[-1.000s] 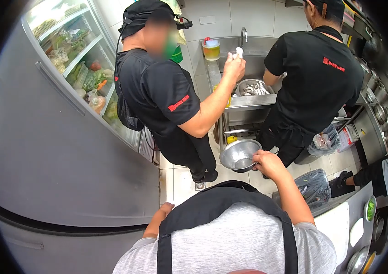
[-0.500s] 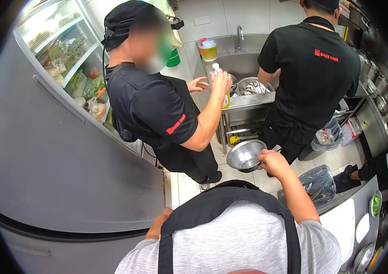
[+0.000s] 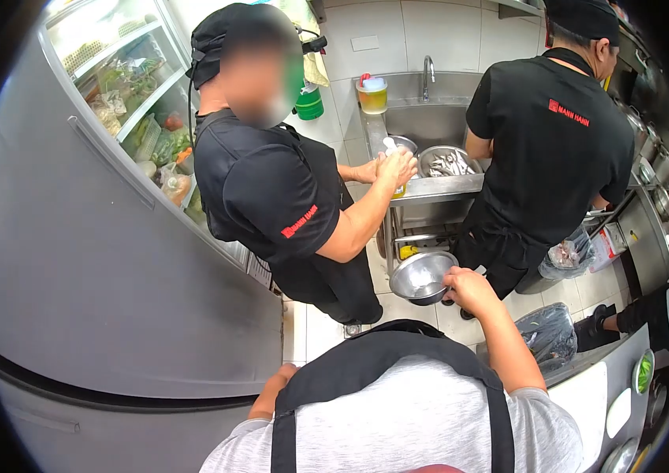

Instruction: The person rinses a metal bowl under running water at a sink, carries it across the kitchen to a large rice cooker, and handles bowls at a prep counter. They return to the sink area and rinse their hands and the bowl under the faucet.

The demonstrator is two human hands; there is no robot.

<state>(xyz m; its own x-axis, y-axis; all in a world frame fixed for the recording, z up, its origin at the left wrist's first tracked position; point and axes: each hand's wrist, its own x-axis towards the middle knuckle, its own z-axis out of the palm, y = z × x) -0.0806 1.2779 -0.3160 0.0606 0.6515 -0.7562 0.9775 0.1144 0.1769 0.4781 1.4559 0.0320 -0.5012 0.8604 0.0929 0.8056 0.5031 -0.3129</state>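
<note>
My right hand (image 3: 470, 288) grips the near rim of a metal mixing bowl (image 3: 419, 274), which is held tilted in front of my body. Its shiny inside faces up, and nothing can be made out in it. Low on the left, my left hand (image 3: 287, 370) shows only in part beside the grey fridge door (image 3: 114, 260), its fingers hidden behind my arm and apron.
A co-worker (image 3: 271, 173) at the left has both hands at a pump bottle (image 3: 397, 189) by the sink (image 3: 437, 185). Another co-worker (image 3: 547, 142) stands at the sink near a bowl of fish (image 3: 449, 162). Lined bins (image 3: 543, 335) and a counter (image 3: 618, 355) are at right.
The left co-worker's hands have come together at the pump bottle. The other co-worker's head has turned right. My right hand still holds the bowl, and the view has shifted slightly.
</note>
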